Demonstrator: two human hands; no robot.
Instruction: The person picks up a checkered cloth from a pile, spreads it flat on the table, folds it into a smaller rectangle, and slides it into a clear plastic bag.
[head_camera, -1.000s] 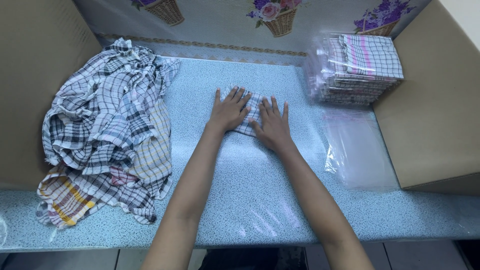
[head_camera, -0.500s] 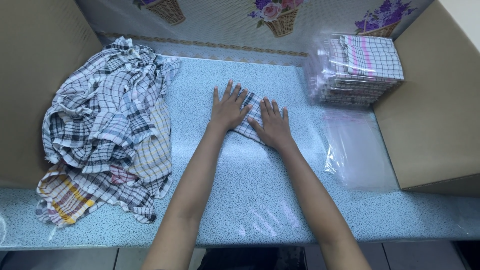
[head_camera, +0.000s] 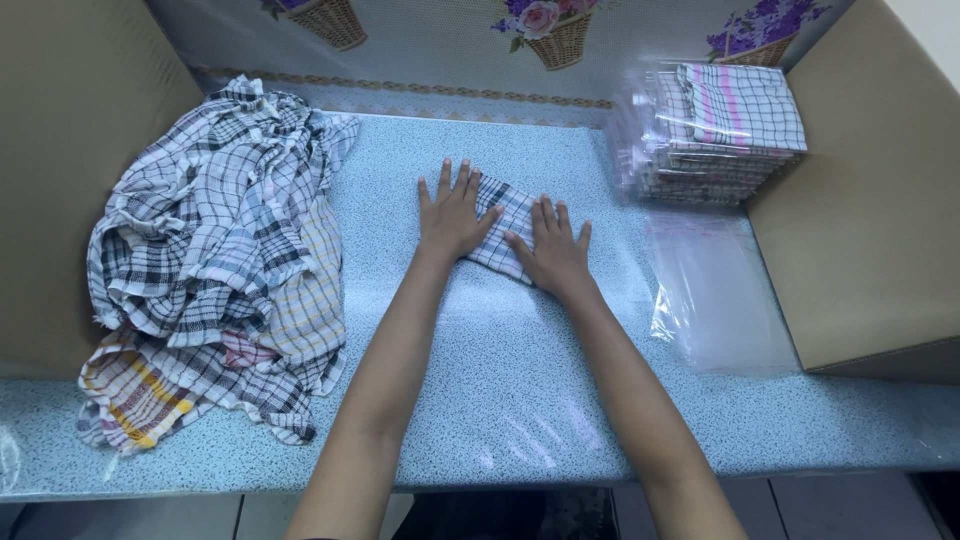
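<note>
Both hands are spread a little further apart than half a second ago, and more of the folded checked cloth is uncovered between them. Left hand and right hand are laid flat with fingers open, no grip being closed on anything; the cloth is pressed onto the blue counter, mid-counter. A heap of loose checked cloths is piled to the left, bagged cloths are stacked at the right rear, and empty clear bags are laid before them.
</note>
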